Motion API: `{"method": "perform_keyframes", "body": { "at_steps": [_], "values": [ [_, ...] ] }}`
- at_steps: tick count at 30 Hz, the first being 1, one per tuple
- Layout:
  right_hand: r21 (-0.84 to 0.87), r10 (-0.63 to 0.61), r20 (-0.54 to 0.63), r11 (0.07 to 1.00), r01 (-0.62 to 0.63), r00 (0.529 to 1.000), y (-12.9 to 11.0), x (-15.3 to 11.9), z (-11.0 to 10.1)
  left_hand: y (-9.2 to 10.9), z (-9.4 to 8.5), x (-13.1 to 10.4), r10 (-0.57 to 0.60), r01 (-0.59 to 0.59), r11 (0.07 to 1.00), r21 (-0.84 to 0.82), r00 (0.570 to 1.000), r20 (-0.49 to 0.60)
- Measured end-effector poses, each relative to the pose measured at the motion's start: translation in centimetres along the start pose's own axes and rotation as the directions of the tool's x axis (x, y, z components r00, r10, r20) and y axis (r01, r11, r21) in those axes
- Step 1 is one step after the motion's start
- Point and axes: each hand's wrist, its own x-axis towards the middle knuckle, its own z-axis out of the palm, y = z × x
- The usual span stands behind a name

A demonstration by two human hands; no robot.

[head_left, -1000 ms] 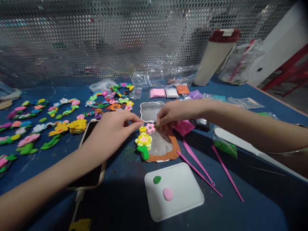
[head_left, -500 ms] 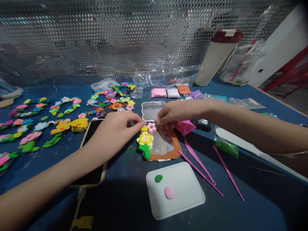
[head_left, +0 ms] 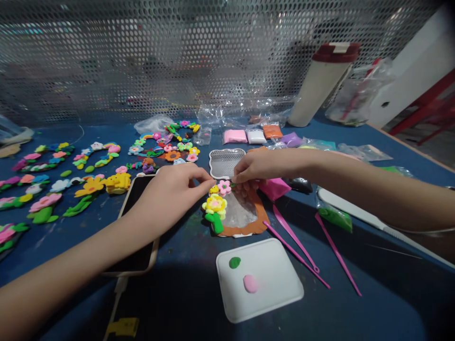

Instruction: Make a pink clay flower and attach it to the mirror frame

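A small frame bordered in brown clay lies on the blue table, joined or close to a white-rimmed panel behind it. On its left side sit a yellow clay flower, a green clay stem piece and a pink clay flower. My left hand has thumb and forefinger pinched at the frame's upper left corner; what lies between them is hidden. My right hand is closed at the top edge, fingertips on a small green clay piece beside the pink flower.
In front is a white tray with green and pink clay dabs. Pink modelling tools lie to its right. A phone with a cable is under my left forearm. Several clay flower pieces spread left; clay packets and a tumbler stand behind.
Both hands stay almost in place over the frame. My right hand shifts very slightly, and a bit more of the green piece shows at its fingertips.
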Motion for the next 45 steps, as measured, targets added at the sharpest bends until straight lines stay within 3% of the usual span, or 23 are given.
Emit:
{"method": "perform_keyframes", "body": {
  "at_steps": [18,30,45],
  "values": [
    [-0.015,0.067,0.003,0.998,-0.066,0.998,-1.0,-0.2,0.3,-0.1,0.1,-0.1,-0.001,0.002,1.0,0.025,1.0,-0.005],
    [0.046,0.03,-0.05,0.999,-0.028,0.998,-0.8,-0.2,0.7,0.0,0.1,-0.2,0.021,-0.02,0.999,0.034,1.0,-0.008],
    [0.054,-0.046,-0.006,0.997,0.047,0.999,-0.2,0.1,1.5,-0.1,0.3,-0.3,0.023,-0.024,1.0,0.003,0.999,0.034]
  ]
}}
